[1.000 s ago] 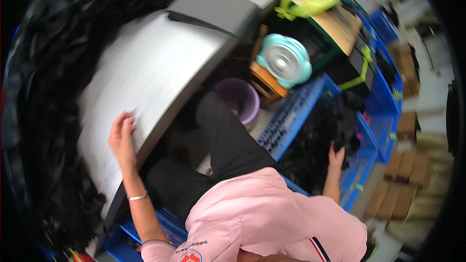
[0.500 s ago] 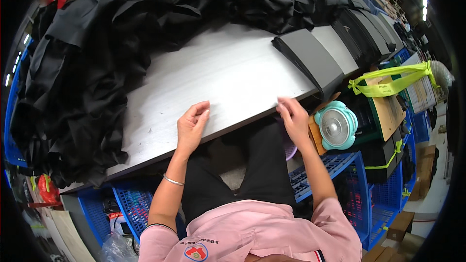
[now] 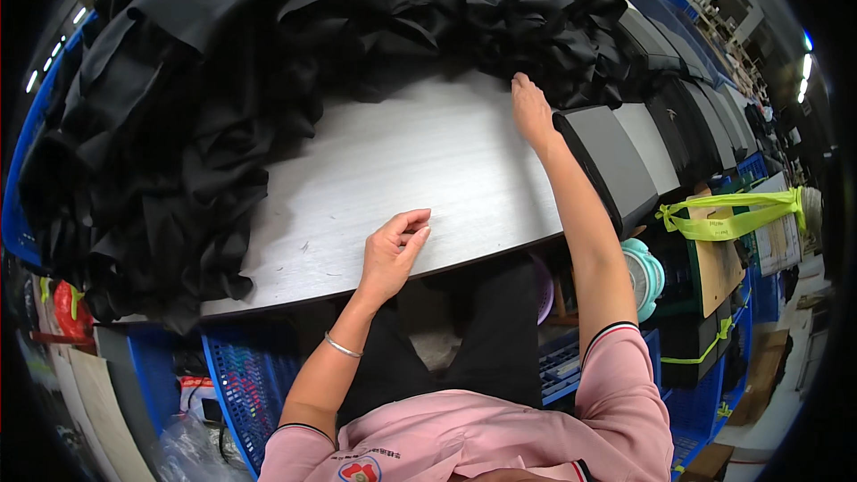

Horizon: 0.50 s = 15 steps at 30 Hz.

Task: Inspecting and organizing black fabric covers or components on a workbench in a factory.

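My left hand (image 3: 390, 254) hovers above the near part of the pale tabletop (image 3: 402, 161). Its fingers are loosely bent, thumb and forefinger a little apart, and I see nothing between them. Stretched forward over the table, my right hand (image 3: 532, 112) has its fingers extended close to the edge of a large heap of crumpled black fabric pieces (image 3: 375, 27). Whether the fingertips touch the fabric I cannot tell. Just right of that wrist lies a stack of grey and black flat pieces (image 3: 611, 156).
More grey and black stacks (image 3: 701, 120) line the table's right side. A turquoise fan (image 3: 644, 278) stands past my right forearm, below a yellow-green strap (image 3: 732, 216). Blue crates (image 3: 245, 384) sit under the table's near edge. A purple basket rim (image 3: 544, 290) shows by my leg.
My right hand has moved from the table's near edge forward to the fabric heap. My left hand has shifted slightly rightward in the picture. The view has turned a little, so the table sits lower.
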### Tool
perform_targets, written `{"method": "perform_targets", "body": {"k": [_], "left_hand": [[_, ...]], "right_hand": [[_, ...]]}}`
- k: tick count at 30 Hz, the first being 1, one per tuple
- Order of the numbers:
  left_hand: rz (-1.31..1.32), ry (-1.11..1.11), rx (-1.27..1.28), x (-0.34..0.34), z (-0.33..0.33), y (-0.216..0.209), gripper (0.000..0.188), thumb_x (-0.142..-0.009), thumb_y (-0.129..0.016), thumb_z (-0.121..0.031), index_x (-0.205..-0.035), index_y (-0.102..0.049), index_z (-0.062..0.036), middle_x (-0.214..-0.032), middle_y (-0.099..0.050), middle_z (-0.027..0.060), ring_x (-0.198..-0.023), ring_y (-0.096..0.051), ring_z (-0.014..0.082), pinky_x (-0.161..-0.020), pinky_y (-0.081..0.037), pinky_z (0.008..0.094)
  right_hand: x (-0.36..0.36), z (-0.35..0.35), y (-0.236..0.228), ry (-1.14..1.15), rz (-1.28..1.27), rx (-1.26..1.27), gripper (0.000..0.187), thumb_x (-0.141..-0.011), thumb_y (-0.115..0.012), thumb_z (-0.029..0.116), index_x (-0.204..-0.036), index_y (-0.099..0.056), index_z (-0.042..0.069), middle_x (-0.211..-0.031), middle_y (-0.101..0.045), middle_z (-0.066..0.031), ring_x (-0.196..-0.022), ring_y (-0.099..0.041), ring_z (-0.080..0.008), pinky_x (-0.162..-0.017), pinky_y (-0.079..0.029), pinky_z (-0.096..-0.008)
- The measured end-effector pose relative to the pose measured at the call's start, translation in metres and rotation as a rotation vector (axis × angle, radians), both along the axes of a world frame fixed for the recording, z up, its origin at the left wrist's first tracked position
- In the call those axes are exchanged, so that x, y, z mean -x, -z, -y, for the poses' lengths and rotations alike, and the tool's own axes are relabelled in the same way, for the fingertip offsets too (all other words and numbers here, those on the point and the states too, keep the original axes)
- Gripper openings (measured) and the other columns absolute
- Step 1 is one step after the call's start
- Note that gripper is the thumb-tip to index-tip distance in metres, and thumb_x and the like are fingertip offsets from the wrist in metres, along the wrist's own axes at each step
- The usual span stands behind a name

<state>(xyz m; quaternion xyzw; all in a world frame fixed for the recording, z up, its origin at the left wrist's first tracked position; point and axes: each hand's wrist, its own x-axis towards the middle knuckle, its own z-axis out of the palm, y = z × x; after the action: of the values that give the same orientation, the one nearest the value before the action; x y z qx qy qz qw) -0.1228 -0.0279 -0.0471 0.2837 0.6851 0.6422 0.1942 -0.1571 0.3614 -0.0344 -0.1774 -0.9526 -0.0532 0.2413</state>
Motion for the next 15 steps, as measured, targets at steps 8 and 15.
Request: {"method": "perform_targets", "body": {"k": [8, 15], "left_hand": [[-0.15, -0.094, -0.045, -0.004, -0.005, -0.008, 0.037, -0.093, -0.07, -0.008, -0.13, -0.064, -0.0045, -0.128, -0.066, 0.0126, -0.111, -0.066, 0.0204, -0.092, -0.055, 0.033], [-0.78, -0.169, -0.017, -0.005, -0.037, -0.032, 0.048, -0.08, -0.07, 0.003, -0.127, -0.065, -0.006, -0.131, -0.064, 0.0122, -0.118, -0.062, 0.0321, -0.109, -0.041, 0.0424]], "right_hand": [[-0.08, 0.092, 0.001, -0.4, -0.122, 0.158, 0.034, -0.091, -0.053, -0.004, -0.124, -0.058, -0.009, -0.129, -0.056, -0.022, -0.123, -0.054, -0.0403, -0.109, -0.044, -0.0426], [-0.167, 0.19, -0.018, -0.594, 0.026, 0.397, 0.038, -0.082, -0.057, -0.009, -0.119, -0.065, -0.003, -0.125, -0.059, -0.0181, -0.123, -0.055, -0.0402, -0.106, -0.046, -0.0455]]}}
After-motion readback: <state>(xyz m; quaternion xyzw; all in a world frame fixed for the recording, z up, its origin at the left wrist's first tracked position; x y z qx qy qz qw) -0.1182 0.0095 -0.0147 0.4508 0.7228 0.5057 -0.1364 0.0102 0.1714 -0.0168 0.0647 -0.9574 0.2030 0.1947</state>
